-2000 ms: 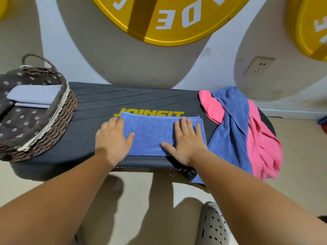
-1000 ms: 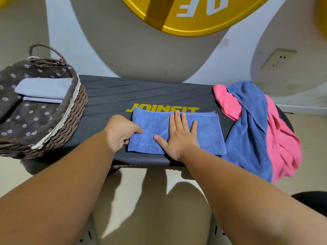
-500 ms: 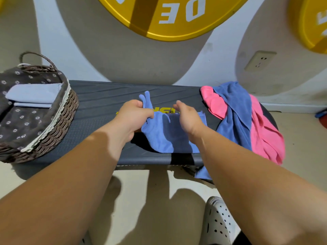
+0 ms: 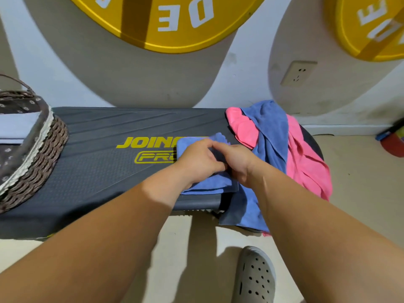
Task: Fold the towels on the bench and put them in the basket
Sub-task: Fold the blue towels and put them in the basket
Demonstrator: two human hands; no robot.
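Observation:
A small blue towel (image 4: 209,184), folded over on itself, lies on the dark bench (image 4: 94,169) just right of its yellow lettering. My left hand (image 4: 197,161) grips the folded towel from above. My right hand (image 4: 237,161) pinches the towel's upper right edge, touching the left hand. At the bench's right end lie a loose blue towel (image 4: 270,136) and a pink towel (image 4: 306,162), draped over the edge. The wicker basket (image 4: 41,154) sits on the bench's left end, a pale folded towel (image 4: 15,127) inside it.
The wall stands right behind the bench, with a socket (image 4: 298,73) and yellow discs (image 4: 172,20) on it. Beige floor lies in front. A grey clog (image 4: 254,278) shows below the bench at the bottom right. Coloured items (image 4: 393,141) sit on the floor at far right.
The blue towel was flat under both palms. My left hand lifted its left half and brought it over to the right; both hands now meet on the smaller folded towel.

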